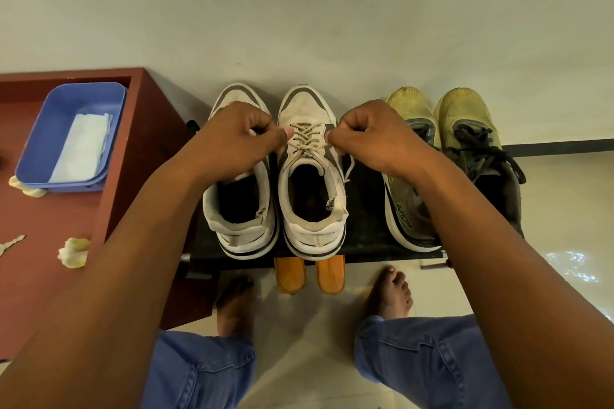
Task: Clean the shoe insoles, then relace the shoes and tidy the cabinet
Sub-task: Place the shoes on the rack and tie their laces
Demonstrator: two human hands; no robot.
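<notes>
left hand (237,139): grip pinched on the lace (307,139) of the white shoe (310,176). right hand (372,139): grip pinched on the same lace, opposite side. shoe: between both grips, on black rack (365,209). second white shoe (237,209): under left grip. yellow shoes (445,129): beside right grip. blue tub (71,133): on desk (50,226), well left of grips.
</notes>
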